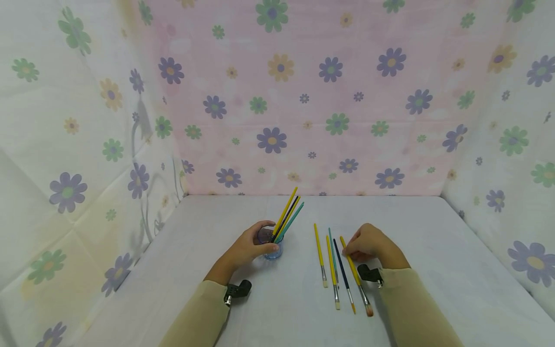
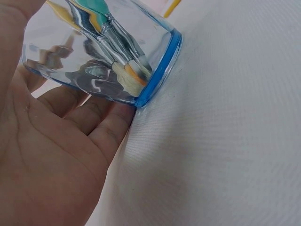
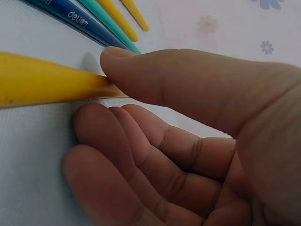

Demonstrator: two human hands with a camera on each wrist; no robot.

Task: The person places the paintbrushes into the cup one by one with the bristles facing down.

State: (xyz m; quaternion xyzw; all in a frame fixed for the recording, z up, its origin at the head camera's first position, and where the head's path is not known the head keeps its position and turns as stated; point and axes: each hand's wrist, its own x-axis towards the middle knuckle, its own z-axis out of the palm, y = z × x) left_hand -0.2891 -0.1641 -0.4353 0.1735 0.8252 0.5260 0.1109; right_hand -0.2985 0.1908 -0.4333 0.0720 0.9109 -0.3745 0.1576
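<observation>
A clear cup (image 1: 273, 250) with a blue base stands left of centre, holding several paintbrushes (image 1: 286, 217) with their bristles down. Its side is gripped by my left hand (image 1: 247, 248), thumb in front and fingers round the far side. The bristles (image 2: 127, 81) show through the cup wall in the left wrist view. My right hand (image 1: 368, 245) is at the handle of the rightmost yellow paintbrush (image 1: 353, 270), which has brown bristles. In the right wrist view the thumb (image 3: 155, 75) presses that handle from above, with curled fingers (image 3: 106, 127) close below it.
To the left of the right hand lie more paintbrushes: a dark blue one (image 1: 342, 265), a teal one (image 1: 332, 250) and two yellow ones (image 1: 320, 250), bristles towards me. A white cloth (image 1: 277, 313) covers the table. Flowered fabric (image 1: 303, 135) hangs behind and at both sides.
</observation>
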